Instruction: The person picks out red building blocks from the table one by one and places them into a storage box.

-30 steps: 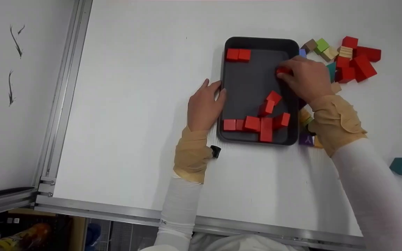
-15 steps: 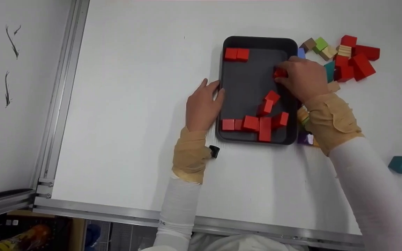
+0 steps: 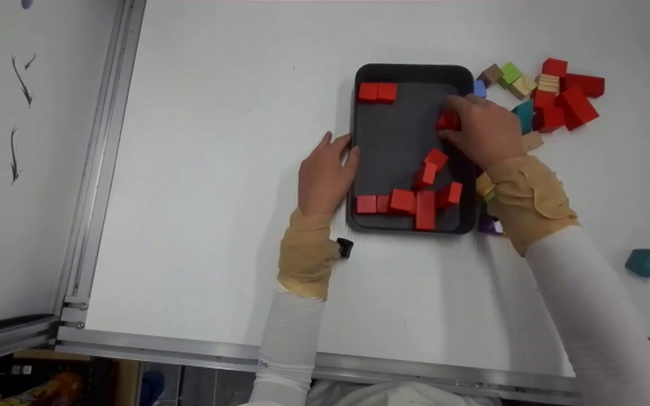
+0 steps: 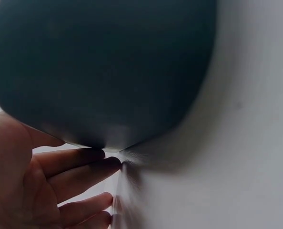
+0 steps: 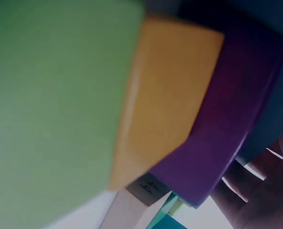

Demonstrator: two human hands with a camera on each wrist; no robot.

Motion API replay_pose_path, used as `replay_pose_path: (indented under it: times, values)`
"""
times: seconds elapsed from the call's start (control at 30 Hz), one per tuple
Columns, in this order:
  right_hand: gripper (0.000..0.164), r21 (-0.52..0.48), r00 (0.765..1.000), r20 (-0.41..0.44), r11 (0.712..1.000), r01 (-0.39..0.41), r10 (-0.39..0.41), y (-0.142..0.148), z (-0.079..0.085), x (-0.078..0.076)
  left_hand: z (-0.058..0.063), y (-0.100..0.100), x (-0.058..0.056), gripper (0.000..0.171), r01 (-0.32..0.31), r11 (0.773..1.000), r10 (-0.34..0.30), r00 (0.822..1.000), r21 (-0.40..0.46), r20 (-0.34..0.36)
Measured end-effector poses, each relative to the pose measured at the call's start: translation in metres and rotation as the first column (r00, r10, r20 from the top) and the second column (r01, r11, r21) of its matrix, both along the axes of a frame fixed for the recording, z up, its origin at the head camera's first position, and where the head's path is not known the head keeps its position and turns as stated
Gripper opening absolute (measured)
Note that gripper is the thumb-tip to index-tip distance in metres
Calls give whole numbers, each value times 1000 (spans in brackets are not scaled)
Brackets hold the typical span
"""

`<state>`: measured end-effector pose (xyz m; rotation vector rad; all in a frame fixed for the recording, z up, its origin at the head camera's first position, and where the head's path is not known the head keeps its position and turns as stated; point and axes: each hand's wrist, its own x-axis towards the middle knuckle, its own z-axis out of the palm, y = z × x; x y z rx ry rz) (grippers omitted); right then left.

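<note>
Head feed: I see the right hand (image 3: 487,131) over the right side of the dark tray (image 3: 387,141), thumb and fingers pinching a red block (image 3: 447,120) inside, toward the far end. Cannot tell whether that block touches the tray floor. Left hand (image 3: 325,177) lies along the tray's left wall, fingers loosely extended, tips against it, gripping nothing. Two red blocks (image 3: 369,92) sit side by side in the far left corner; more red blocks (image 3: 425,211) bunch along the near end. Right of the tray, mixed blocks (image 3: 577,107) on the table (image 3: 218,169); a teal block (image 3: 648,263) apart, nearer. My right wrist feed: green (image 5: 51,105), orange and purple blocks close up.
</note>
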<state>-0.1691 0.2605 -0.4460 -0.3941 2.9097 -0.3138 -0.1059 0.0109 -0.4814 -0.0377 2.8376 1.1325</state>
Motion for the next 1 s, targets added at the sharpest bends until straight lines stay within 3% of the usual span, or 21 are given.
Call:
replay_pose_path:
  times: [0.23, 0.37, 0.5, 0.73, 1.0]
  values:
    - [64, -53, 999, 46, 998, 19, -17, 4, 0, 3, 0, 0, -1, 35, -3, 1000, 3, 1000, -8, -7]
    - [59, -114, 999, -34, 993, 37, -41, 8, 4, 6, 0, 0, -2, 36, -1, 1000, 1, 1000, -5, -16]
    - [54, -191, 988, -102, 977, 97, -118, 16, 11, 6, 0, -1, -1, 36, -3, 1000, 3, 1000, -3, -16]
    - [48, -249, 945, -134, 933, 260, -299, 47, 19, 7, -1, 0, -1, 35, -4, 1000, 4, 1000, 5, -22]
    - [54, -124, 886, -57, 884, 451, -460, 88, 13, 15, -3, 1, -5, 36, 17, 1000, -17, 999, -11, -28]
